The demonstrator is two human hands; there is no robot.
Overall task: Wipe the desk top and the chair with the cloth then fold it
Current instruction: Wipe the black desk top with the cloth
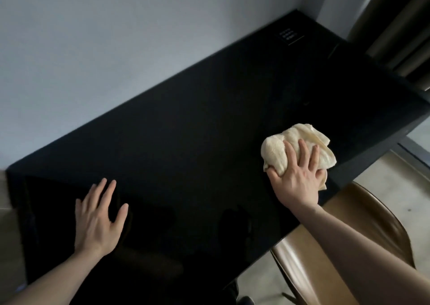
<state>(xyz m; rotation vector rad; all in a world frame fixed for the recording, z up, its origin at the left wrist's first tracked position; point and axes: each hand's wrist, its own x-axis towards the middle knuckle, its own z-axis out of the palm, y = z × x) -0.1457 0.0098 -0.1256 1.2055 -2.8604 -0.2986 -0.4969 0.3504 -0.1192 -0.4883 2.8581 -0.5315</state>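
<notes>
two grips on the black table (186, 130): right grip (296, 179) clutching bunched cream cloth (300, 141), left grip (97, 218) flat, splayed, empty, well apart.

A plain pale grey wall (116, 48) fills the upper left of the view, bare and evenly lit. At the far right corner, a small dark square panel with rows of tiny light dots (289, 35) lies flat. Top right, long brown-and-dark folded curtains (400, 25) hang down. Lower right, a light beige smooth floor (381, 183) shows, with a dark strip crossing it.
</notes>
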